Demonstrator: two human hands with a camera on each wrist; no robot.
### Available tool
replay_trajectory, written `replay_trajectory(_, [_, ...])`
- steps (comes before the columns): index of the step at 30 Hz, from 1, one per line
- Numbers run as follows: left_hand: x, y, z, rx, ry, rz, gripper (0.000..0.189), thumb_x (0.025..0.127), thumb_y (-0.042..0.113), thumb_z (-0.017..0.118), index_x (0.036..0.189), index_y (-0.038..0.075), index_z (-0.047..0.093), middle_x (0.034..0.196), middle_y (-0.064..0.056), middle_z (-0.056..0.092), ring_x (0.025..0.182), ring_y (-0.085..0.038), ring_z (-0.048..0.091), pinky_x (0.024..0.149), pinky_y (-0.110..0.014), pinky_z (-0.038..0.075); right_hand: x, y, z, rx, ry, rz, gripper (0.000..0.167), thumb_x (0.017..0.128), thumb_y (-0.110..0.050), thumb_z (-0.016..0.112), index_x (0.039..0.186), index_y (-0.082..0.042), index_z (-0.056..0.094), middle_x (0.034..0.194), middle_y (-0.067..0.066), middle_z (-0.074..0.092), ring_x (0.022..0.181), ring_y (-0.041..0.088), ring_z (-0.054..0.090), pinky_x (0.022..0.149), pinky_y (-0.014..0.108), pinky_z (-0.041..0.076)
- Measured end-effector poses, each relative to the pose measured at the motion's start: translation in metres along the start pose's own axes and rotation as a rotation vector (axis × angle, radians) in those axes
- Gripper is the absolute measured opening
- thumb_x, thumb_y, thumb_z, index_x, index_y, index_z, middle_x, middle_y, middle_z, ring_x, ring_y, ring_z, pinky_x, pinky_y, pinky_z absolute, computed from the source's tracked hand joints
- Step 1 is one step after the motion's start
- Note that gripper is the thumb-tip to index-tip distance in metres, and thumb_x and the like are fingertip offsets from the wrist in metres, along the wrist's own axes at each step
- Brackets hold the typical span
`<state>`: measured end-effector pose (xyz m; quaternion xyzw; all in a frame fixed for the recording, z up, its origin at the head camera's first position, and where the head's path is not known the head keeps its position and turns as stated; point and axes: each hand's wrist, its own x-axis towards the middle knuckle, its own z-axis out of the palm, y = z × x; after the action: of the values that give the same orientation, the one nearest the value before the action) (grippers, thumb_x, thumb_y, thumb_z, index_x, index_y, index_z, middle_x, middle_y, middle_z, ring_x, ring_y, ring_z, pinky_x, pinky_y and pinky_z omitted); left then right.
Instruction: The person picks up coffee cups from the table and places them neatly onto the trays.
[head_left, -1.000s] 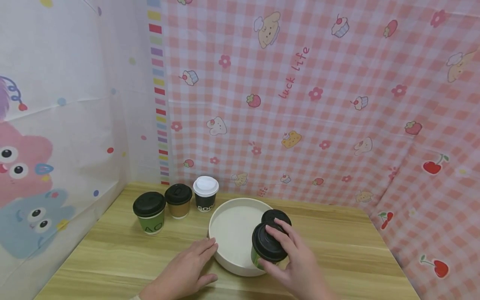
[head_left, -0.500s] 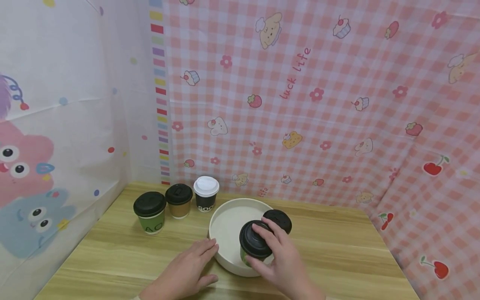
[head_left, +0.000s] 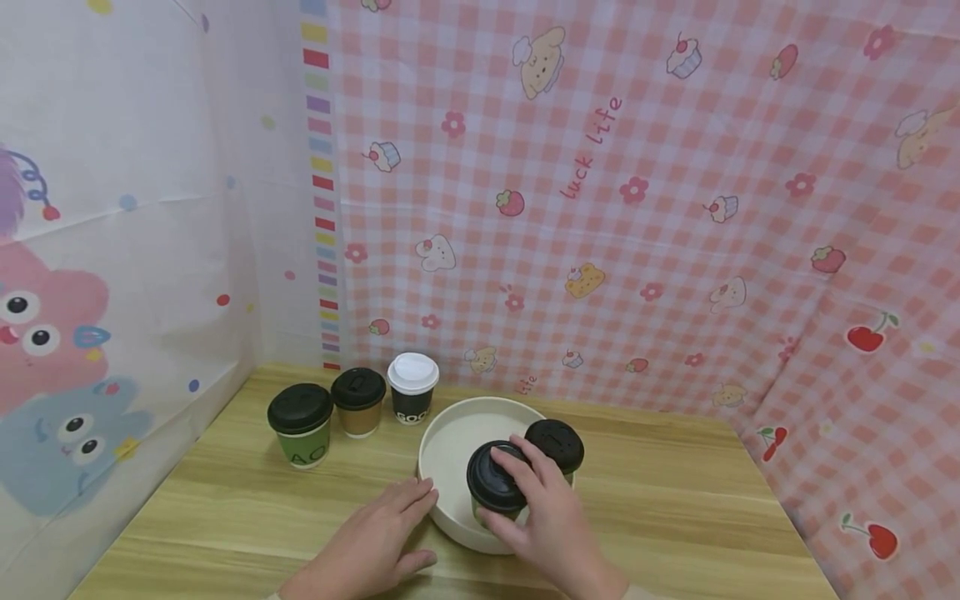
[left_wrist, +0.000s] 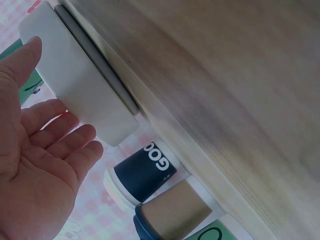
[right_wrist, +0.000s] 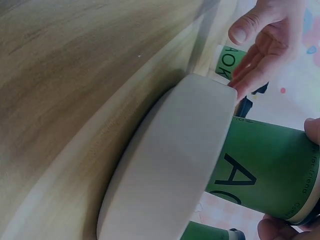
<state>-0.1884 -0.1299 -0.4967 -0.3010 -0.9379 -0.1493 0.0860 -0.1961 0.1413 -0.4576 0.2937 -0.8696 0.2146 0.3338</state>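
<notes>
My right hand [head_left: 547,517] grips a green paper coffee cup [head_left: 495,479] by its black lid and upper side. In the right wrist view this cup [right_wrist: 262,167] stands with its base hidden behind the wall of a round cream dish [right_wrist: 167,155]. A second black-lidded cup [head_left: 555,446] is at the dish's right side, partly covered by my right hand. My left hand [head_left: 378,533] rests its fingertips against the dish's left rim, fingers extended. The left wrist view shows these fingers [left_wrist: 65,125] against the dish's outer wall [left_wrist: 82,75].
Left of the dish three lidded cups stand on the wooden table [head_left: 225,517]: a green one [head_left: 302,429], a brown one [head_left: 358,404] and a black one with a white lid [head_left: 412,392]. A pink checked cloth [head_left: 637,242] hangs behind, and a white printed cloth [head_left: 165,275] hangs at left.
My right hand has moved left with the green cup, across the dish, away from the second cup, which shows more now. My left hand has stayed at the rim.
</notes>
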Motion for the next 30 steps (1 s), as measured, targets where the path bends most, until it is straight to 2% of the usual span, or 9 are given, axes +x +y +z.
replay_trajectory(5, [0.0, -0.001, 0.001, -0.007, -0.019, -0.006, 0.074, 0.093, 0.049, 0.081, 0.15, 0.007, 0.061, 0.157, -0.01, 0.058, 0.142, -0.031, 0.059, 0.112, -0.053, 0.055, -0.003, -0.001, 0.007, -0.012, -0.026, 0.029, 0.079, 0.072, -0.04, 0.1, 0.142, -0.022, 0.066, 0.148, 0.014, 0.063, 0.13, 0.032, 0.067, 0.094, 0.05, 0.065])
replay_trajectory(14, [-0.001, 0.0, 0.001, -0.011, -0.012, 0.005, 0.074, 0.093, 0.048, 0.081, 0.15, 0.006, 0.06, 0.158, -0.011, 0.058, 0.142, -0.031, 0.059, 0.113, -0.053, 0.055, -0.01, 0.0, 0.018, -0.013, -0.027, 0.042, 0.08, 0.071, -0.042, 0.1, 0.14, -0.02, 0.067, 0.145, 0.014, 0.065, 0.129, 0.031, 0.068, 0.091, 0.046, 0.066])
replay_trajectory(30, [0.0, 0.001, 0.0, -0.016, -0.028, -0.015, 0.074, 0.093, 0.049, 0.081, 0.151, 0.007, 0.06, 0.158, -0.01, 0.057, 0.142, -0.033, 0.059, 0.112, -0.054, 0.055, -0.01, -0.005, 0.022, 0.023, -0.07, 0.159, 0.077, 0.074, -0.041, 0.099, 0.141, -0.021, 0.067, 0.146, 0.011, 0.064, 0.128, 0.03, 0.068, 0.091, 0.049, 0.065])
